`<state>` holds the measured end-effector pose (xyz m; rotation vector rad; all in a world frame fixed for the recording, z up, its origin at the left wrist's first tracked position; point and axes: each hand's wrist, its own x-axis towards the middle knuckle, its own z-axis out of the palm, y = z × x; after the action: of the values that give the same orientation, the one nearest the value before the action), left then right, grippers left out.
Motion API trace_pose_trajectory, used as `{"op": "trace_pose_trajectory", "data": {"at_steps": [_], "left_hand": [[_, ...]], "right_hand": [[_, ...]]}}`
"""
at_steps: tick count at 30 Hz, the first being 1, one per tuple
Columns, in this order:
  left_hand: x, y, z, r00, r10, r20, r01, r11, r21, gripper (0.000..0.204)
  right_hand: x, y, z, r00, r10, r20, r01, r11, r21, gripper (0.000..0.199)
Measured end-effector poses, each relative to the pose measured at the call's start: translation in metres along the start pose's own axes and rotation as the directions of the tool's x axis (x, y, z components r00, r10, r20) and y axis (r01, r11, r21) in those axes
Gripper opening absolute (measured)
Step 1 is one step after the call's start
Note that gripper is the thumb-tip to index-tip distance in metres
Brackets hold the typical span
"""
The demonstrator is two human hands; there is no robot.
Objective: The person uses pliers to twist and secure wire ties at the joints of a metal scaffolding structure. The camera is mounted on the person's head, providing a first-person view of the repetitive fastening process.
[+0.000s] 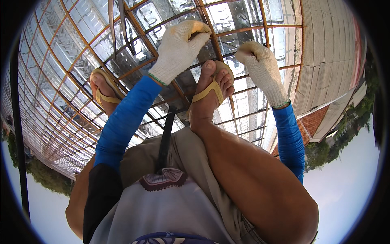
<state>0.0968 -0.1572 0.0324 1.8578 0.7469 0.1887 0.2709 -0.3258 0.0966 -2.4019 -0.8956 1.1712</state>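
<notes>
My left hand (178,51) wears a white knitted glove. Its fingers are closed in a pinch beside a rusty rebar rod (216,48), and whatever they hold is too small or hidden to name. Across that rod, my right hand (260,71) is gloved too, its thumb and fingers curled together and slightly smeared; I cannot make out anything in them. Left of my left hand, a pair of long dark curved tool handles (112,30) comes in from the top edge over the rebar mesh (81,35). The tool's head is out of view.
My feet, in yellow flip-flops (106,99), stand on the mesh. Shiny ribbed metal sheeting (231,18) lies beneath the rods. Wooden boards (325,53) edge the right side, with brick-red roofing (310,122) beyond. A dark bar (166,132) sticks out between my legs.
</notes>
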Motion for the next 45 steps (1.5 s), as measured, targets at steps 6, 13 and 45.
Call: {"op": "trace_pose_trajectory", "data": {"at_steps": [6,13,45], "left_hand": [[-0.001,0.003,0.011,0.996,0.0,-0.094,0.001,1.0,0.009,0.02],[-0.006,0.005,0.01,0.987,-0.056,-0.149,0.043,0.995,-0.087,0.016],[-0.004,0.004,0.016,0.969,0.204,-0.137,-0.197,0.978,0.062,0.013]], "right_hand": [[0.008,-0.029,-0.016,0.999,0.043,0.029,-0.049,0.972,0.229,0.03],[0.012,-0.015,-0.009,0.995,-0.095,-0.002,0.095,0.994,0.054,0.03],[-0.011,0.003,0.004,0.999,0.026,-0.031,-0.021,0.99,0.139,0.026]]}}
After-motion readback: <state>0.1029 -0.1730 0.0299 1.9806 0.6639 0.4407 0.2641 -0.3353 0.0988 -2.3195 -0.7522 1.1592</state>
